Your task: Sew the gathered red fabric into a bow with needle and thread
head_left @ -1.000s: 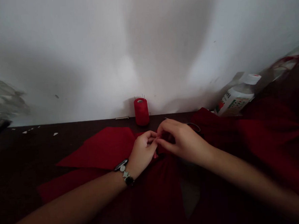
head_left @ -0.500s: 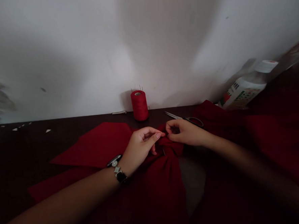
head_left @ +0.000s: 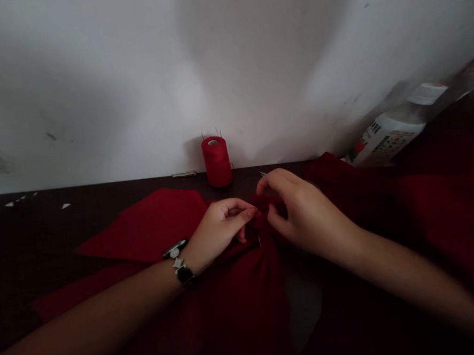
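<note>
Dark red cloth (head_left: 244, 289) lies gathered in folds beneath both hands. My left hand (head_left: 224, 226), with a watch and bracelet at the wrist, pinches a fold of it between thumb and fingertips. My right hand (head_left: 299, 211) is just to the right, its thumb and index finger apart over the cloth, with nothing visible between them. A thin needle or pin (head_left: 259, 241) sticks out of the folds below the fingertips. Behind stands a red thread spool (head_left: 217, 162) with several needles upright in its top.
Scissors (head_left: 263, 174) lie mostly hidden behind my right hand. A metal clip (head_left: 184, 174) rests by the wall, left of the spool. A labelled bottle (head_left: 391, 136) leans at the back right. White scraps (head_left: 66, 205) lie at the left.
My right hand has opened and come nearer, covering most of the scissors. My left hand keeps its pinch on the cloth. The view has shifted slightly.
</note>
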`<state>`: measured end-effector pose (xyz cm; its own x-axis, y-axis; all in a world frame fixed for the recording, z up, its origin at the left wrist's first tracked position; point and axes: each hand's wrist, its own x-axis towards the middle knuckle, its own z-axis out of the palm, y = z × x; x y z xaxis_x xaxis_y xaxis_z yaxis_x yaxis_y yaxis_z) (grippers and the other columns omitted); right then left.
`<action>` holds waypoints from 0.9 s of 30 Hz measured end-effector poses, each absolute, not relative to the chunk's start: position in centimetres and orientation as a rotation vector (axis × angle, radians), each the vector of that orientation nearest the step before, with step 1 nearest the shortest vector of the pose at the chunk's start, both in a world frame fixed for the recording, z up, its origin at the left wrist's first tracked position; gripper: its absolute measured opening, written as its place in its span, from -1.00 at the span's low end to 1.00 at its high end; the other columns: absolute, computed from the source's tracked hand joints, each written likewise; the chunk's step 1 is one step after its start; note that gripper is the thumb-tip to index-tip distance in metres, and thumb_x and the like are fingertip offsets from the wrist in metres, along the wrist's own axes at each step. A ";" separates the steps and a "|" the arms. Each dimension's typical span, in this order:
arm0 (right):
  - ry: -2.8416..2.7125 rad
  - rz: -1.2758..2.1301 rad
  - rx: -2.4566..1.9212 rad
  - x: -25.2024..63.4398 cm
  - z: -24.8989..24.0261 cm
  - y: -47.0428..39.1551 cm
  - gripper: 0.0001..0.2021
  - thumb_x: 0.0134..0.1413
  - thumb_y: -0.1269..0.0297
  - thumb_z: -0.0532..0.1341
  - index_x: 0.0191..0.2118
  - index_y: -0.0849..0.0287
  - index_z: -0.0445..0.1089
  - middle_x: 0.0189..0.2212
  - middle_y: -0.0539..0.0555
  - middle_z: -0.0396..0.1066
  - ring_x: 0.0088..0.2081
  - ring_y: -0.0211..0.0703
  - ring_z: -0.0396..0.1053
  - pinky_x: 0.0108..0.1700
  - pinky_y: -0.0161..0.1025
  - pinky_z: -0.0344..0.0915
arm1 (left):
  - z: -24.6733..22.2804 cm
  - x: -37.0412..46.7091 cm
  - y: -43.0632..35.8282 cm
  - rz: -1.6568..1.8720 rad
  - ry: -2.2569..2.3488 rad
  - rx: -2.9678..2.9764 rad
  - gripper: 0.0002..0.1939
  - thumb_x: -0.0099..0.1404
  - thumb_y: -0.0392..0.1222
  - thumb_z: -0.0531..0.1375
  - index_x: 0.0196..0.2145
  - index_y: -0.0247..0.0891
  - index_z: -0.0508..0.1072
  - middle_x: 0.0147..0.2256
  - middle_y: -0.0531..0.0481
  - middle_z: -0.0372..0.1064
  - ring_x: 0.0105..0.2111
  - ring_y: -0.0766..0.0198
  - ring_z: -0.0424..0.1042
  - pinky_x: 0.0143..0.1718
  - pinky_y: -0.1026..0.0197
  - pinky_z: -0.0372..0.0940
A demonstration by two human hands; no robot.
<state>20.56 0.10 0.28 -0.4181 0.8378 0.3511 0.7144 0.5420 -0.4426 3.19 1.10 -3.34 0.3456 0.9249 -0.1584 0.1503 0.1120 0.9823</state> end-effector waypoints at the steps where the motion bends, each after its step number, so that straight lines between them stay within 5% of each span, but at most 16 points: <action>1: -2.155 0.417 -1.219 20.3 0.4 -0.2 -0.77 -0.09 0.59 0.11 -0.28 0.17 0.25 -0.33 0.07 0.34 -0.32 -0.20 0.29 -0.29 -0.28 0.22 | -3.4 3.2 1.1 0.786 1.077 1.332 -0.81 0.19 -0.14 0.22 -0.37 -0.35 0.48 -0.57 0.08 0.31 -0.64 0.45 0.22 -0.59 0.39 0.15; 9: -1.742 1.107 -1.246 19.7 -2.8 1.1 -0.93 -0.10 0.40 0.16 -0.39 0.19 0.28 -0.48 -0.02 0.33 -0.50 -0.32 0.27 -0.49 -0.36 0.22 | -3.6 2.8 0.9 0.764 1.134 1.339 -0.82 0.22 -0.14 0.21 -0.35 -0.32 0.47 -0.68 0.16 0.21 -0.69 0.47 0.16 -0.69 0.45 0.03; 27: -1.658 1.190 -1.109 20.0 -3.9 1.6 -0.94 -0.09 0.36 0.22 -0.47 0.23 0.34 -0.55 -0.04 0.31 -0.55 -0.40 0.20 -0.55 -0.43 0.13 | -3.7 2.5 0.8 0.840 1.182 1.634 -0.86 0.19 -0.21 0.21 -0.39 -0.34 0.53 -0.48 0.02 0.43 -0.65 0.47 0.19 -0.64 0.41 0.11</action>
